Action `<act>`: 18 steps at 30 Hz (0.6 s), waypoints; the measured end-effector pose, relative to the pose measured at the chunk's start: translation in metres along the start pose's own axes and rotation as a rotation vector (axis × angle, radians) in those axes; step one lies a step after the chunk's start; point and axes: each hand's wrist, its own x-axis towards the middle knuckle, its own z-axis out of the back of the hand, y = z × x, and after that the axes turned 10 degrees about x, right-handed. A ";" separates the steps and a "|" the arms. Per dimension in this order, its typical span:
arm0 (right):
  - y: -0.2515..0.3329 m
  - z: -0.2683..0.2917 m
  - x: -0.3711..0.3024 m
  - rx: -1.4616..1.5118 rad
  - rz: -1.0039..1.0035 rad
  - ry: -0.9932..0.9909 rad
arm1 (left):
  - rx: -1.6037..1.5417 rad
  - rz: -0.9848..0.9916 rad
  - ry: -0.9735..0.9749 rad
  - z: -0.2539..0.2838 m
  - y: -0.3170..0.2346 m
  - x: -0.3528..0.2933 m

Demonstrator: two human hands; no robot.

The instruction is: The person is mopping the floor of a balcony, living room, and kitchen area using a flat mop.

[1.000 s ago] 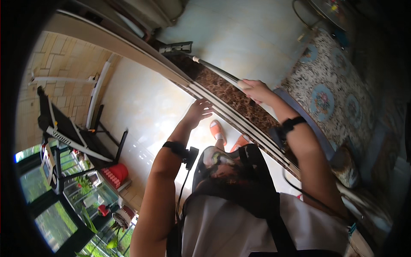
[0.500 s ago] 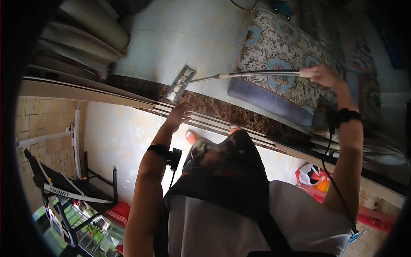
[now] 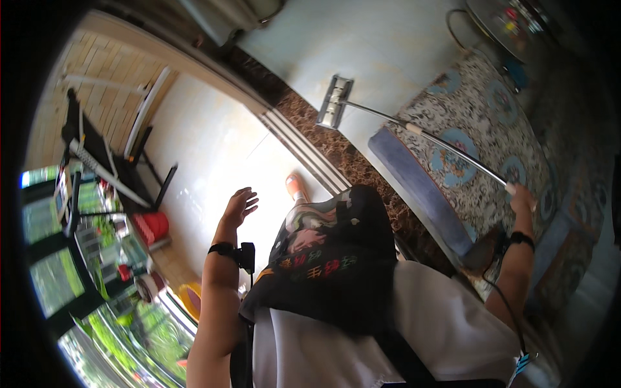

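Observation:
My right hand (image 3: pixel 522 197) is closed round the pale grip at the end of a flat mop (image 3: pixel 459 152). Its metal pole slants up and left across a patterned sofa seat. The grey rectangular mop head (image 3: pixel 335 102) rests on the pale tiled floor beside the brown marbled threshold, or just above it; I cannot tell which. Over the bright floor at the left, my left hand (image 3: pixel 242 207) hangs in the air, empty, its fingers apart.
A sliding-door track (image 3: pixel 304 152) and marbled threshold (image 3: pixel 369 161) cross diagonally. The sofa (image 3: pixel 479 129) has a blue front edge. At left stand a black folding frame (image 3: pixel 103 155), a red basket (image 3: pixel 152 227) and plants beyond windows. A round table (image 3: pixel 504 26) is at the top right.
The view has turned, so the door track now runs steeply down to the right. My left hand has moved away from the threshold, and my right hand has come lower with the mop.

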 end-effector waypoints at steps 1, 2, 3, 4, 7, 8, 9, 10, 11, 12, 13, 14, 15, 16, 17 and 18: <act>0.008 0.003 0.000 -0.008 0.038 -0.018 | 0.009 0.013 -0.022 0.004 0.007 -0.008; 0.019 0.006 -0.003 0.032 0.152 -0.131 | -0.021 0.015 -0.052 0.009 0.013 -0.015; 0.036 0.016 -0.008 0.076 0.263 -0.243 | -0.068 -0.016 -0.052 0.013 0.019 -0.020; 0.086 0.066 -0.059 0.123 0.229 -0.146 | -0.119 -0.038 -0.070 0.021 0.031 -0.029; 0.154 0.049 -0.048 0.371 0.607 -0.154 | -0.224 -0.079 -0.108 0.032 0.056 -0.032; 0.185 0.044 -0.052 0.452 0.761 -0.132 | -0.272 -0.082 -0.111 0.038 0.069 -0.032; 0.234 0.062 -0.094 0.569 0.821 0.141 | -0.304 -0.079 -0.137 0.044 0.086 -0.037; 0.267 0.058 -0.116 0.517 1.135 0.065 | -0.346 -0.088 -0.129 0.046 0.095 -0.040; 0.309 0.051 -0.135 0.429 1.287 0.174 | -0.391 -0.099 -0.135 0.046 0.108 -0.042; 0.348 0.047 -0.160 0.286 1.388 0.170 | -0.446 -0.092 -0.128 0.048 0.117 -0.043; 0.384 0.051 -0.201 0.238 1.497 0.212 | -0.500 -0.081 -0.131 0.056 0.134 -0.047; 0.416 0.056 -0.247 0.184 1.603 0.250 | -0.566 -0.085 -0.138 0.066 0.160 -0.049; 0.442 0.067 -0.294 0.125 1.757 0.234 | -0.624 -0.094 -0.144 0.079 0.187 -0.053; 0.468 0.070 -0.323 0.080 1.845 0.289 | -0.669 -0.058 -0.215 0.089 0.206 -0.057; 0.492 0.075 -0.352 0.074 1.986 0.306 | -0.715 -0.022 -0.286 0.099 0.227 -0.060; 0.509 0.082 -0.374 0.049 2.022 0.334 | -0.778 0.000 -0.373 0.106 0.250 -0.062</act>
